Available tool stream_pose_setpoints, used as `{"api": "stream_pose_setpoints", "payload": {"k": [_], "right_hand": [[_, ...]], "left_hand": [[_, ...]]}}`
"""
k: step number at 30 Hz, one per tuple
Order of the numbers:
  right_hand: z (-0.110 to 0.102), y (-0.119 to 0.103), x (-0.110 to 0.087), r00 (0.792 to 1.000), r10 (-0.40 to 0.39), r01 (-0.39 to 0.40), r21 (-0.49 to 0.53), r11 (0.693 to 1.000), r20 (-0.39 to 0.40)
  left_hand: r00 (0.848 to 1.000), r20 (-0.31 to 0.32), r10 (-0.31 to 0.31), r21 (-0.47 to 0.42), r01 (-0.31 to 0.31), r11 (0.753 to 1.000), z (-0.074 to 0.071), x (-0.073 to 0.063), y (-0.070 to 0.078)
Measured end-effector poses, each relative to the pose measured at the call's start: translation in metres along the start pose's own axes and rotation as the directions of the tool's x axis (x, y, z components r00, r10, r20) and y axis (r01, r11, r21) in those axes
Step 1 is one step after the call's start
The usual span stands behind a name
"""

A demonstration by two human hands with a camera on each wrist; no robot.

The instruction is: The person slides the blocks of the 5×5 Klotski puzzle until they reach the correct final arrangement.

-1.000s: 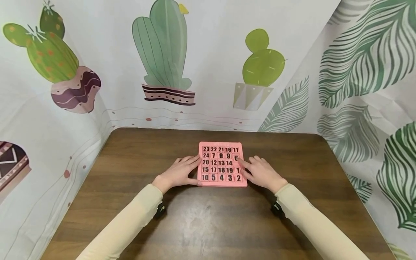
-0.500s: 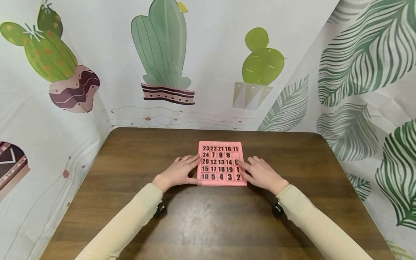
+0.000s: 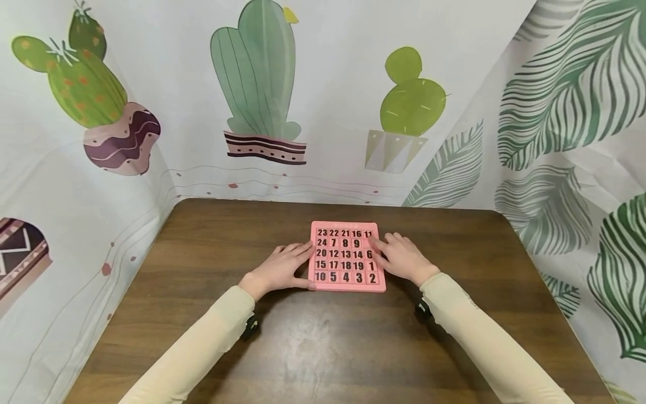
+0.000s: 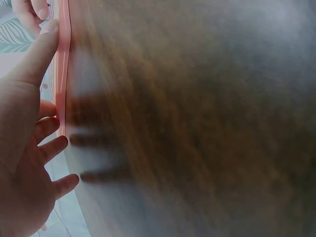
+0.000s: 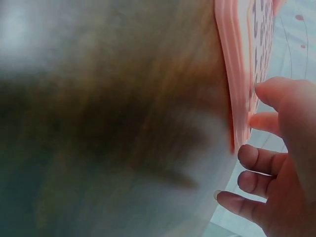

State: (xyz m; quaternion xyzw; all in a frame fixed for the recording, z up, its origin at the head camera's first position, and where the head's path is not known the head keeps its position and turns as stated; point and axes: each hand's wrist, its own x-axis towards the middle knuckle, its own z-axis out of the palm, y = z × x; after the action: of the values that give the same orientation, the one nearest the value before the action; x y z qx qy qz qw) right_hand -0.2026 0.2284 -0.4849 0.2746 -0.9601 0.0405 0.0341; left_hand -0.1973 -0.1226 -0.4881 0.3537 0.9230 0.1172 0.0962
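A pink sliding number puzzle [image 3: 347, 289] lies flat on the table, its tiles printed with black numbers. My left hand [image 3: 281, 269] rests at its left side, with fingertips touching the left edge and the thumb at the near left corner. In the left wrist view that thumb [image 4: 43, 49] lies along the pink edge. My right hand [image 3: 405, 259] is over the right side, a fingertip near the gap under the 11 tile [image 3: 368, 234]. Just below that gap sits the 6 tile [image 3: 370, 254]. In the right wrist view, thumb and index [image 5: 264, 122] are at the board.
The dark wooden table [image 3: 313, 359] has rounded far corners. Behind it and along the sides hangs a white cloth [image 3: 333, 112] printed with cacti and leaves. Dark bands [image 3: 250, 325] show at both wrists.
The 6 tile has slid one row toward me, leaving the gap under the 11. My right hand has since shifted slightly away from me. My left hand stays at the left edge.
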Motion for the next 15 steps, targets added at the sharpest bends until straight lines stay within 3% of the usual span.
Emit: {"api": "stream_pose_setpoints", "payload": {"k": [10,15], "right_hand": [[0.001,-0.007,-0.015,1.000,-0.025,0.025,0.018,1.000,0.005],[-0.003,-0.008,-0.013,0.999,-0.030,0.031,0.025,0.999,-0.022]], "left_hand": [[1.000,-0.004,-0.001,0.015,0.001,1.000,0.000,0.001,-0.001],[1.000,-0.001,-0.001,0.013,0.001,1.000,0.001,0.001,0.000]]}}
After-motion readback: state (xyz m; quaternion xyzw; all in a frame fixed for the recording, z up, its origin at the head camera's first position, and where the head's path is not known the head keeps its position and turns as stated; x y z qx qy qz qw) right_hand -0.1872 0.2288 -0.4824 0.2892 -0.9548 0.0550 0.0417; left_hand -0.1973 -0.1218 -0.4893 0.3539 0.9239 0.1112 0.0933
